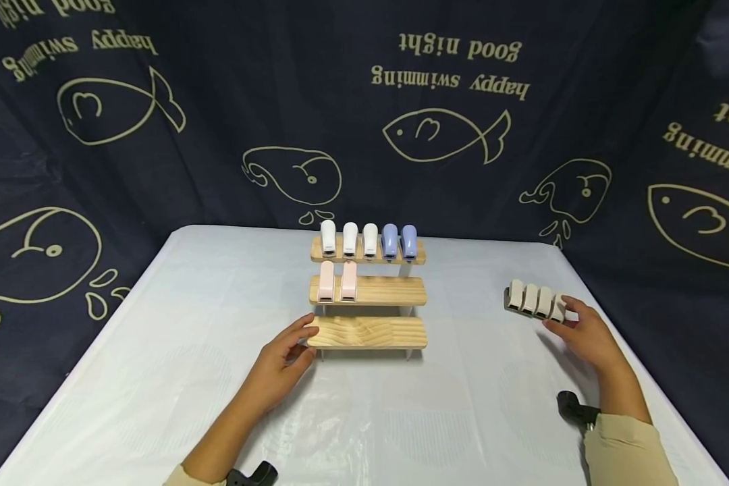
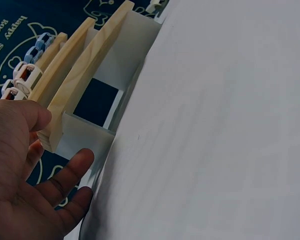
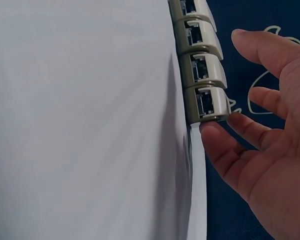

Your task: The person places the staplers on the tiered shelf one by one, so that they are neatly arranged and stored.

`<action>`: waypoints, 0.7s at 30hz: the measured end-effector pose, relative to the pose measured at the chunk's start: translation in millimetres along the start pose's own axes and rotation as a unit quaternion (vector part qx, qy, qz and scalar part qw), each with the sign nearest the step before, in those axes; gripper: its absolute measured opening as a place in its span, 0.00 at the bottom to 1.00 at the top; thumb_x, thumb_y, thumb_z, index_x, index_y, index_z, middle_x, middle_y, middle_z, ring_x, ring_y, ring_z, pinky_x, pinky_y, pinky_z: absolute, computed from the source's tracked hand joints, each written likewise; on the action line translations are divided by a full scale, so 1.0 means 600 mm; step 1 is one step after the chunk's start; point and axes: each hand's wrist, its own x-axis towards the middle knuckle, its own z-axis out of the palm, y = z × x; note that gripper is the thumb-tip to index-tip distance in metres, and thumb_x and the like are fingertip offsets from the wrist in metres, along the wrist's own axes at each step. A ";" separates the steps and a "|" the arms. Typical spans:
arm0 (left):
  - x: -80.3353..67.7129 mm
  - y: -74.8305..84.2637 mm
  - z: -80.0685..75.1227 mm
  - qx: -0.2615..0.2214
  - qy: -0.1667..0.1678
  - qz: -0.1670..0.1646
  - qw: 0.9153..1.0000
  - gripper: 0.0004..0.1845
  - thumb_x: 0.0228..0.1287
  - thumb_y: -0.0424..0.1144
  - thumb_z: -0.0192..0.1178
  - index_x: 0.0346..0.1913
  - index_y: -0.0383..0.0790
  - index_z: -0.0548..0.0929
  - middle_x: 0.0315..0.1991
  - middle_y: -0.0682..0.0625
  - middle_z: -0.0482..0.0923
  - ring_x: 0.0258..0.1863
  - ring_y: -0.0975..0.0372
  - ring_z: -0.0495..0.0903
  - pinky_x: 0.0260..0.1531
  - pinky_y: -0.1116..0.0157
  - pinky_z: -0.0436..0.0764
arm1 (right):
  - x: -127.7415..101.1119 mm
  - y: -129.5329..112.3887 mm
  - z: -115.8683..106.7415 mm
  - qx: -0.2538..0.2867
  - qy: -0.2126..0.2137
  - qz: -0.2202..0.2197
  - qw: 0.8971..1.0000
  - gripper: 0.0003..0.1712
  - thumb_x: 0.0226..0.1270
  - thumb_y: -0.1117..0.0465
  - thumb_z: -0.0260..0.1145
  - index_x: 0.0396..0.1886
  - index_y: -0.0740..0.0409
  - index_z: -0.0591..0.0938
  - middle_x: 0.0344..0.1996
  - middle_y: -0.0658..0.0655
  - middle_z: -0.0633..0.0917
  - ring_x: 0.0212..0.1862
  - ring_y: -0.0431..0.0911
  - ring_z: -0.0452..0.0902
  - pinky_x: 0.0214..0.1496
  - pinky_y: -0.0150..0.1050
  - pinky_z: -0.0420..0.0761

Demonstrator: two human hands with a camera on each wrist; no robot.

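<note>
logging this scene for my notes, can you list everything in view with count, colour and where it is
rack: 1, pale wood, three steps, table centre
white staplers: 3, white, top step, left part
blue staplers: 2, blue, top step, right part
pink staplers: 2, pink, middle step, left end
beige staplers: 4, beige, in a row on the table, right of the rack
table: 1, white cover
backdrop: 1, dark blue with cream fish, whales and lettering, behind and beside the table
left hand: 1, fingers straight, touching the left end of the rack's bottom step
right hand: 1, fingers relaxed, a fingertip touching the nearest beige stapler
</note>
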 end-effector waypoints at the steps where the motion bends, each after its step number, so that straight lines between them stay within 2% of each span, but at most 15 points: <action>1: 0.000 0.000 -0.001 -0.001 -0.002 -0.001 1.000 0.18 0.69 0.30 0.62 0.60 0.37 0.80 0.71 0.44 0.67 0.43 0.59 0.84 0.46 0.65 0.83 | 0.000 0.000 0.000 0.000 0.002 0.000 1.000 0.44 0.70 0.54 0.66 0.71 0.79 0.56 0.61 0.83 0.64 0.55 0.75 0.73 0.37 0.37 0.79; 6: 0.000 0.000 -0.001 -0.004 -0.002 -0.002 1.000 0.18 0.69 0.29 0.62 0.60 0.37 0.80 0.71 0.45 0.67 0.43 0.59 0.84 0.46 0.64 0.83 | 0.001 0.002 0.000 0.008 0.000 0.011 1.000 0.43 0.72 0.54 0.64 0.72 0.78 0.56 0.62 0.83 0.65 0.56 0.77 0.71 0.43 0.51 0.83; 10: 0.000 -0.001 0.000 -0.009 0.000 0.004 1.000 0.18 0.68 0.29 0.62 0.60 0.35 0.80 0.71 0.43 0.67 0.43 0.57 0.84 0.45 0.64 0.83 | 0.008 0.005 -0.003 -0.003 -0.001 0.025 1.000 0.44 0.72 0.54 0.62 0.72 0.79 0.54 0.63 0.85 0.62 0.56 0.78 0.69 0.46 0.60 0.81; 13: 0.000 -0.002 0.001 -0.011 0.003 0.009 1.000 0.18 0.68 0.28 0.63 0.60 0.34 0.80 0.71 0.42 0.67 0.42 0.57 0.85 0.45 0.64 0.83 | 0.016 0.011 -0.007 -0.007 -0.015 0.030 0.999 0.46 0.72 0.53 0.63 0.73 0.79 0.51 0.66 0.85 0.58 0.56 0.79 0.68 0.49 0.63 0.78; 21: 0.001 -0.004 0.001 -0.012 0.001 0.006 1.000 0.18 0.68 0.28 0.62 0.60 0.35 0.80 0.71 0.43 0.67 0.43 0.58 0.85 0.46 0.65 0.83 | 0.037 0.036 -0.012 -0.004 -0.067 0.044 0.997 0.52 0.71 0.50 0.63 0.75 0.77 0.45 0.69 0.84 0.53 0.59 0.79 0.64 0.55 0.65 0.73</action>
